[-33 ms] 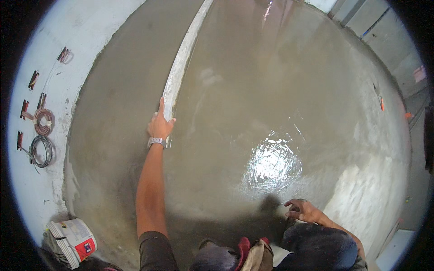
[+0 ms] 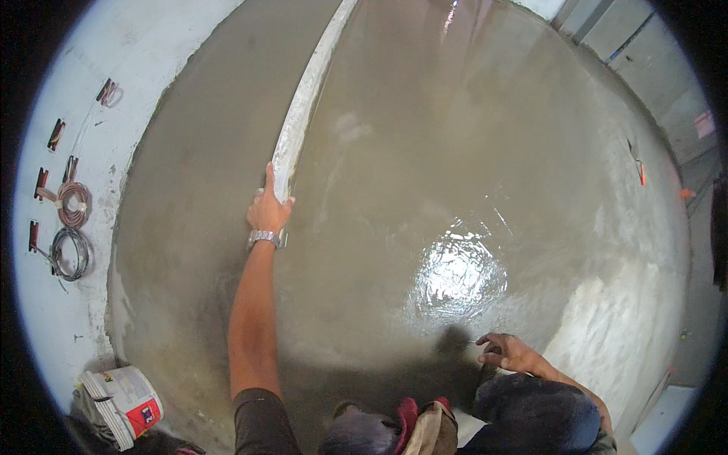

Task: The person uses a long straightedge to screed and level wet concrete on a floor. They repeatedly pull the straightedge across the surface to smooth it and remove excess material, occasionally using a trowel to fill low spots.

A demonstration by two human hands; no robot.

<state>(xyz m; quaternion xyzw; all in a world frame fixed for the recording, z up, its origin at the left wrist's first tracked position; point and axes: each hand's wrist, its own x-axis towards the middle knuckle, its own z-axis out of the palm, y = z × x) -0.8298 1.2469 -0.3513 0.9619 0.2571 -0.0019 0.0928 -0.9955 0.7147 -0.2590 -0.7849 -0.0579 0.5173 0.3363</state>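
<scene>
The grey-brown cement-like floor (image 2: 379, 189) looks wet and glossy; the long whitish bar (image 2: 298, 121), blotchy and metal-like; the white cylindrical bucket (image 2: 130, 388) by the floor's lower-left corner, smooth plastic.

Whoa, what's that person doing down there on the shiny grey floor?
A person is low over the smooth grey floor, with the left hand holding a long pale bar near its close end. The bar stretches away across the floor. The right hand is by a bent knee, fingers curled; whether it holds anything is hard to tell. A white bucket with a red patch sits at the lower left.
</scene>
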